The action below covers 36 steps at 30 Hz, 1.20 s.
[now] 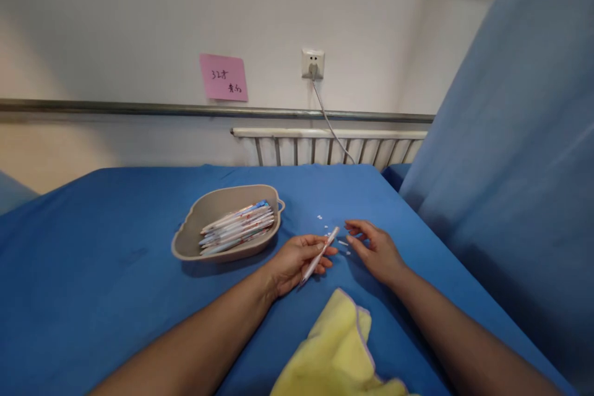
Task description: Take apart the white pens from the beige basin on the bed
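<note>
A slim white pen point(320, 257) is held at a slant between the thumb and fingers of my left hand point(304, 258). Its upper end points away to the right. My right hand point(375, 250) is just right of the pen, apart from it, with thumb and fingers parted and nothing visible between them. Small white scraps point(343, 243) lie on the blue sheet point(139, 309) between and beyond my hands. Left of my left hand stands a beige basin point(190, 241) holding a heap of similar pens point(239, 227), pale with red and blue marks.
A yellow cloth point(334, 352) with a purple edge lies in front of me. Beyond the sheet are a white bed rail point(329, 133) and a wall with a pink note point(224, 77) and a socket point(313, 64) with a plugged-in cord. A blue curtain point(520, 136) hangs on the right.
</note>
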Each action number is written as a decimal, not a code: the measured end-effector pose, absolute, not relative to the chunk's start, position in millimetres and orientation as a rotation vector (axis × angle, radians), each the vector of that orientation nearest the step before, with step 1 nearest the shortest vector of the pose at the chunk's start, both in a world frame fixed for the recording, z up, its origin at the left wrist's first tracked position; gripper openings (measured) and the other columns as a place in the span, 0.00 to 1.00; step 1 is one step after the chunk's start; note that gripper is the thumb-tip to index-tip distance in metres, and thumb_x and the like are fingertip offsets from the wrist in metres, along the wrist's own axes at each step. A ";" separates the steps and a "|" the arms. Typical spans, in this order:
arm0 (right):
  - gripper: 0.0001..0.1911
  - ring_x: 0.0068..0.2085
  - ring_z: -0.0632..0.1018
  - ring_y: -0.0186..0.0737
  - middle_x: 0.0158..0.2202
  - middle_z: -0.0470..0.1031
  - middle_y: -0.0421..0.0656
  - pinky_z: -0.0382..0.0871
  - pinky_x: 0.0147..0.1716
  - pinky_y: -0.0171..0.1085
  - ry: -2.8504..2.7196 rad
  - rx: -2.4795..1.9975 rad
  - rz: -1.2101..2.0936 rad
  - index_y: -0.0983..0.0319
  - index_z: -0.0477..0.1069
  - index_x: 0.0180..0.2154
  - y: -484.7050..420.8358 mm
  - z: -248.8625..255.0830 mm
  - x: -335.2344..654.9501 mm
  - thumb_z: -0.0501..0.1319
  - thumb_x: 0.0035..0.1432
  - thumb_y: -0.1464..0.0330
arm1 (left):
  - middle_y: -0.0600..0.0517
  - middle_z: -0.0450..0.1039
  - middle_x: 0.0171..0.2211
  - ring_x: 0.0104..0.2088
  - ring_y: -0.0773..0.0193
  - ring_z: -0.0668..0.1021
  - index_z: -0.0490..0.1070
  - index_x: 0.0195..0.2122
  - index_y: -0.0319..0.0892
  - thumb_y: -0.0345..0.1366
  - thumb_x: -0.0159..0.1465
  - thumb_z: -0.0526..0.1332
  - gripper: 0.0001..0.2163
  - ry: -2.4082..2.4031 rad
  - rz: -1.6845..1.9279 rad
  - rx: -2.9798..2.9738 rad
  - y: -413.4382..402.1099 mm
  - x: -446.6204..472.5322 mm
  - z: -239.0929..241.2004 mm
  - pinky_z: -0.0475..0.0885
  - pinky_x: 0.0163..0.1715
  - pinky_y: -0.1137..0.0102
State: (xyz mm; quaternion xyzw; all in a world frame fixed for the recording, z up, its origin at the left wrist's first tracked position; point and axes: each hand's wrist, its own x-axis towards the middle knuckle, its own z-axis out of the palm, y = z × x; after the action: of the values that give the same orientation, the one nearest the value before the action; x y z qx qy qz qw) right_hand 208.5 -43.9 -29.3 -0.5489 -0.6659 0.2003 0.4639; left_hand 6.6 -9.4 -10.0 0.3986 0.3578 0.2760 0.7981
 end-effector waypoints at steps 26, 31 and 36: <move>0.16 0.22 0.69 0.33 0.20 0.68 0.36 0.64 0.27 0.34 -0.957 -1.079 1.004 0.62 0.71 0.31 -41.1 -22.8 209.1 0.68 0.46 0.57 | 0.52 0.73 0.23 0.16 0.72 0.72 0.67 0.33 0.37 0.37 0.61 0.61 0.08 0.709 0.622 0.800 -9.9 0.6 -11.8 0.66 0.14 0.79; 0.18 0.22 0.70 0.34 0.19 0.69 0.36 0.64 0.26 0.34 -0.958 -1.106 0.995 0.62 0.71 0.30 -41.2 -23.5 208.5 0.68 0.44 0.55 | 0.53 0.72 0.23 0.16 0.73 0.70 0.67 0.30 0.37 0.35 0.59 0.63 0.07 0.698 0.634 0.797 -9.9 1.4 -12.3 0.65 0.15 0.79; 0.20 0.24 0.71 0.35 0.23 0.72 0.39 0.66 0.27 0.36 -0.893 -1.064 1.040 0.62 0.73 0.34 -41.5 -20.9 205.8 0.66 0.46 0.53 | 0.54 0.71 0.22 0.15 0.76 0.68 0.68 0.29 0.36 0.35 0.53 0.68 0.10 0.692 0.636 0.845 -10.2 2.4 -11.8 0.63 0.15 0.80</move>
State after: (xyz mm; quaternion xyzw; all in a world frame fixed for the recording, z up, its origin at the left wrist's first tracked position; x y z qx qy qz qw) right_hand 205.8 -41.5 -20.9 -0.4677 -0.3925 0.4570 0.6468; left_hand 2.4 -10.2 -11.8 0.3950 0.3236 0.2974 0.8067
